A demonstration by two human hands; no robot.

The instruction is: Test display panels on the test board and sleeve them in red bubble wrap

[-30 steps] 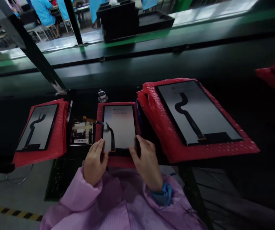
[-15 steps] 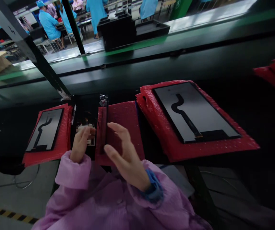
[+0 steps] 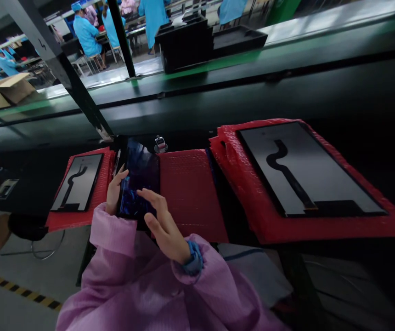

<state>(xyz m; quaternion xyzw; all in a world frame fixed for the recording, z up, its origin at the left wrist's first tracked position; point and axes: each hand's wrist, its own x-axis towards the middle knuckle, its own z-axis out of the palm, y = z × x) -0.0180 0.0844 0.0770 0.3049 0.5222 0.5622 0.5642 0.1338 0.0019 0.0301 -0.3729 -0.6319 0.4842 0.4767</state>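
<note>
The left hand (image 3: 114,193) grips the long edge of a glossy, dark rectangular panel (image 3: 140,177) glinting blue, tilted beside its fingers. The right hand (image 3: 163,225), thumb and index parted, grasps nothing; whether its fingertip touches the glass I cannot tell. Right of those fingers lies a flat, ribbed red pad (image 3: 190,188); farther right, crinkled red wrap (image 3: 266,232) bears a matte grey panel (image 3: 314,161) with a wavy black ribbon (image 3: 289,177). Well beyond both hands, black bins (image 3: 183,48) hold something white (image 3: 178,20).
</note>
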